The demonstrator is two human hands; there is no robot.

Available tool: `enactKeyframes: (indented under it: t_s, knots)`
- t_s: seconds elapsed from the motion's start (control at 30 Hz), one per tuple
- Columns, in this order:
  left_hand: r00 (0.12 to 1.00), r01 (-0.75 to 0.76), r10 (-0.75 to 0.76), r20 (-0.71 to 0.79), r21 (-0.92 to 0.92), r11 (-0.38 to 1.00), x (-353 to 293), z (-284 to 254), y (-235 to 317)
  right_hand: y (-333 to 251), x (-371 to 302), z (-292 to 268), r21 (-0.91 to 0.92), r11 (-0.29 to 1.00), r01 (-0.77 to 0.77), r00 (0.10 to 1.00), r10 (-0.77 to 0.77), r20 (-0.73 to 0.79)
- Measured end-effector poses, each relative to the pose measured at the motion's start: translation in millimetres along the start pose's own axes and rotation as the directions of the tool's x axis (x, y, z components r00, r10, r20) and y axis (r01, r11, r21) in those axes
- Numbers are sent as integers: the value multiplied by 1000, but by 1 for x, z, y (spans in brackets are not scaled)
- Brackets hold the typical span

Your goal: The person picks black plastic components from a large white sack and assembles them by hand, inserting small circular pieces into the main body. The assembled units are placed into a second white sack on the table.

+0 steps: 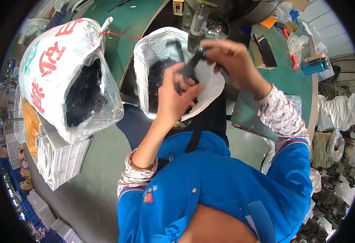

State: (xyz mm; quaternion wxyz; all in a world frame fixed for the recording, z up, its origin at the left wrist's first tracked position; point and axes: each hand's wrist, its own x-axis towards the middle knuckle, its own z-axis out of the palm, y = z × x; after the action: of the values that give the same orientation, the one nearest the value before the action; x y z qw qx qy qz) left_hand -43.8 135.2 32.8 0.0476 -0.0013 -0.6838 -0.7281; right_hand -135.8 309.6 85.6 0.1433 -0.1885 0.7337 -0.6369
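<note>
Above an opened white sack (142,73), my left hand (172,92) is closed around a dark, elongated black part (191,68). A second black strip (178,50) sticks up beside its fingers. My right hand (235,64) is at the upper end of the black part, with its fingers bent. Motion smears those fingers, so their grip cannot be made out. Many black pieces (156,77) lie inside the sack. Just beyond the hands stands the metal post (196,30) of a bench machine.
At left, a bulging white sack (50,60) holds more black parts (82,97) above a white crate (66,162). A bowl of small metal pieces (216,27) sits behind the post. On the right green table (248,105) are a phone (265,50) and blue bottle (315,66).
</note>
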Motion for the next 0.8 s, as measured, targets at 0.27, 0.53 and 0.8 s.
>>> enactKeyframes:
  t_s: [0.27, 0.53, 0.8]
  knots:
    - [990, 118, -134, -42, -268, 956, 8, -20, 8, -90, 74, -14, 39, 996, -84, 989, 88, -118]
    - [987, 153, -160, -12, -232, 961, 71, -42, 37, -37, 54, -24, 36, 992, -120, 991, 122, -54]
    - [973, 205, -169, 154, -260, 944, 115, -30, 63, -38, 44, -24, 74, 975, -208, 974, 213, -70]
